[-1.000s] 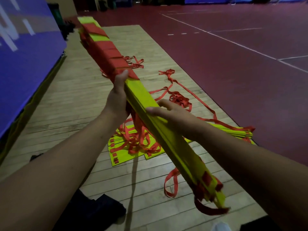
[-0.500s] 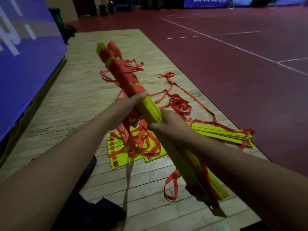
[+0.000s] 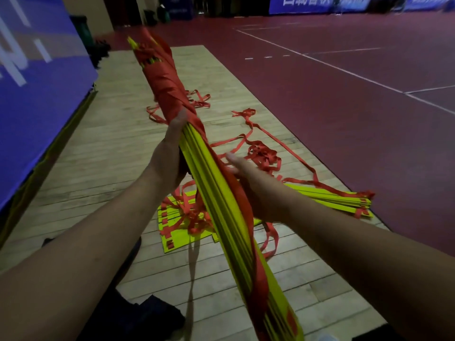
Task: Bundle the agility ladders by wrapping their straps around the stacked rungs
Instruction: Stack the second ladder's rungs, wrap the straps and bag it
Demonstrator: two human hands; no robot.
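White characters run along the blue banners on the far wall, cut off by the top edge and too dim to read. The blue panel at the left carries big white strokes, only partly in view. A green bin stands at its far end. On the wooden floor, beside the red court, lies a second ladder, its yellow rungs stacked and its loose straps tangled about (partly hidden behind the arms).

The bundle of yellow rungs is held in the air, slanting away from the person, its far half wound in red strap. The left hand lies against its left side with fingers straight along it, the grip flat rather than closed. The right hand is at the right side, thumb out. Its fingers are blurred and go behind the bundle, so its grip cannot be told.

Half a second ago the bundle pointed lower and the right hand was closed over it; the far end now stands higher.
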